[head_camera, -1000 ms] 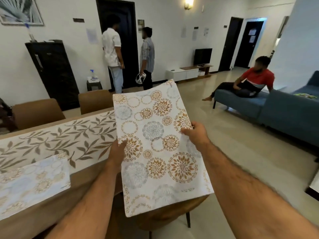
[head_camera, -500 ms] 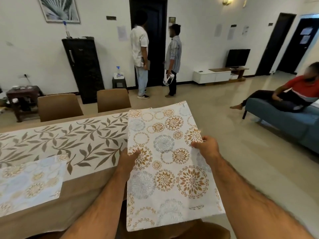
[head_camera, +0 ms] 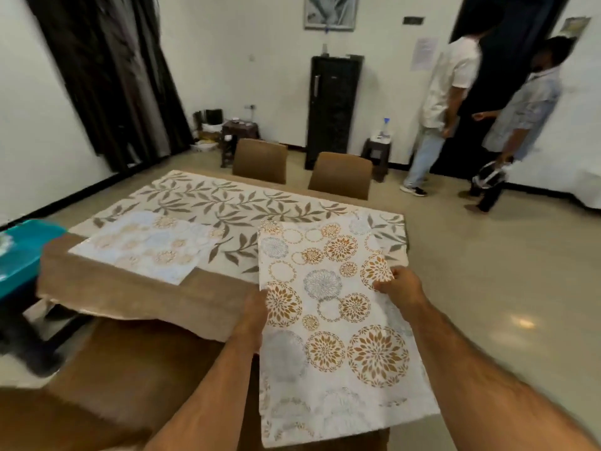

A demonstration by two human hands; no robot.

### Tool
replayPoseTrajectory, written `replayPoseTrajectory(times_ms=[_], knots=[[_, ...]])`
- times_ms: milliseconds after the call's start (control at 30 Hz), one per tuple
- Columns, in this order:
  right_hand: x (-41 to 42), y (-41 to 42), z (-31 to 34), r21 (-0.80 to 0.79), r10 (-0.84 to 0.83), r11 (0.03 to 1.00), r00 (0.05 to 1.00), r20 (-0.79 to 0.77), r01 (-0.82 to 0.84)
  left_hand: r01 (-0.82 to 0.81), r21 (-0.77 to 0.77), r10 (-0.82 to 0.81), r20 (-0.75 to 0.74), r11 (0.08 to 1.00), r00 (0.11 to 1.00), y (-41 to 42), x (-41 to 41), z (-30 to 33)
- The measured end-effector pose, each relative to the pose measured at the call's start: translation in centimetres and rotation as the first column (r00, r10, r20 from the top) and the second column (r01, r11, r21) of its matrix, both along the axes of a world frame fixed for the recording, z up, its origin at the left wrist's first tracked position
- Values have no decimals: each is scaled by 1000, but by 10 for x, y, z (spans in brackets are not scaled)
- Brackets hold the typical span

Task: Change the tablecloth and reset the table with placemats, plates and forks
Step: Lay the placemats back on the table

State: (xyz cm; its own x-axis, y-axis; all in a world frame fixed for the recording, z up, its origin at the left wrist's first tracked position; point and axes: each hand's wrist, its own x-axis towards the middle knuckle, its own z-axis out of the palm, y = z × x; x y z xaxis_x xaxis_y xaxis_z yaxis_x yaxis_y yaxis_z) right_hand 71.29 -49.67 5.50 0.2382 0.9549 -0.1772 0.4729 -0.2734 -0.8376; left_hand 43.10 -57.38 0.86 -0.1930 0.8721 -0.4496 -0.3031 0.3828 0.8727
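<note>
placemat point(head_camera: 328, 320) held over near table corner, my left hand point(head_camera: 252, 315) and right hand point(head_camera: 401, 288) pinching its side edges. step: laying second mat. first mat point(head_camera: 146, 244) already flat on leaf tablecloth point(head_camera: 227, 203). next: lower, square to edge.

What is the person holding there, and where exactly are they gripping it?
A floral placemat, held by both hands at its long side edges: the left hand on the left edge, the right hand pinching the right edge.
</note>
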Motion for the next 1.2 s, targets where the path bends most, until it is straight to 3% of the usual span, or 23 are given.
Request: replayPoseTrajectory(times_ms=[300,500,667,733,833,1033,1200], knots=[[8,36,-12,-71,347,938,922,172,-339,-406,-73,411,61,911,910,-67,56,-16],[32,65,-27,-119,376,927,877,299,-357,-524,-101,533,105,846,840,-75,111,-21],[51,99,-23,-156,447,894,869,213,-421,-593,-141,608,108,792,786,-48,137,-29],[60,118,-19,-127,468,883,861,197,-451,-605,-123,612,22,787,791,-25,152,-34],[71,161,-18,-97,546,838,814,199,-538,-701,-108,689,-131,704,712,12,182,-31],[84,232,-5,-39,649,758,745,153,-651,-793,-194,776,-170,578,607,69,230,-23],[61,269,-12,-55,722,690,682,114,-722,-839,-180,809,-225,513,543,89,224,-59]])
